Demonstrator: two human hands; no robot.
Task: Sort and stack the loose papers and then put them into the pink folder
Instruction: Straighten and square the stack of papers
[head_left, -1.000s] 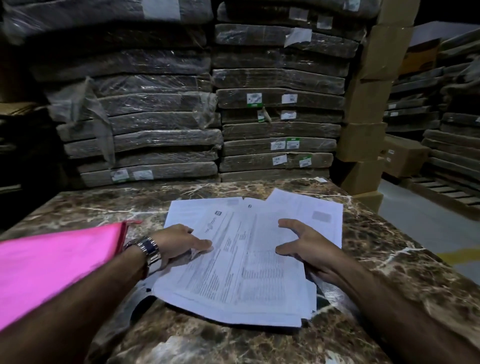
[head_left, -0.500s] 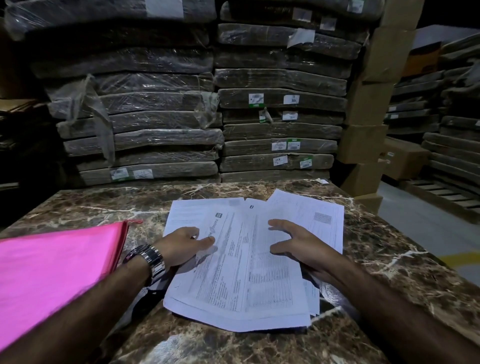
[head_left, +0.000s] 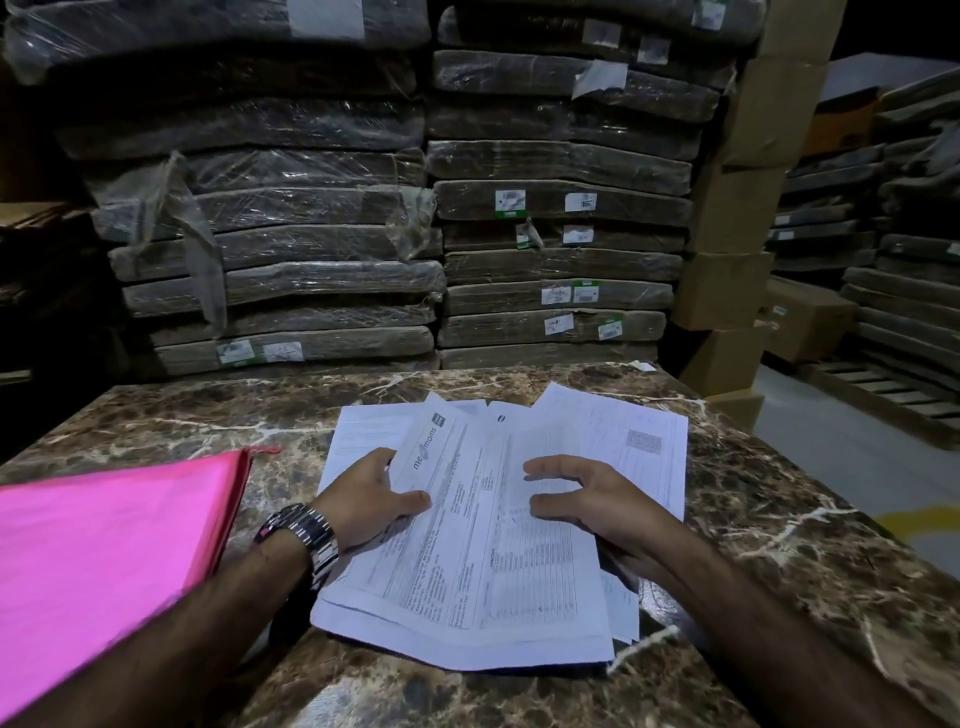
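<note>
Left hand (head_left: 363, 499): the thumb lies on the top sheet (head_left: 483, 545) and the fingers are tucked beneath its left edge, so I read it as pinching that sheet. Metal wristwatch (head_left: 306, 535) on that wrist. Right hand (head_left: 587, 499): holds nothing. Its fingers are spread wide and arched over the same sheet, with the heel of the palm on the pile's right side. Loose papers (head_left: 623, 431): an uneven, fanned pile with corners sticking out at the far edge and lower right. It lies on the marble table (head_left: 779, 545) directly in front of me. Pink folder (head_left: 104, 545): flat on the table left of the pile, near but apart from it; my left forearm crosses its near edge. Behind the table: plastic-wrapped bundles (head_left: 291, 228) stacked high, with cardboard boxes (head_left: 727, 291) to their right.
</note>
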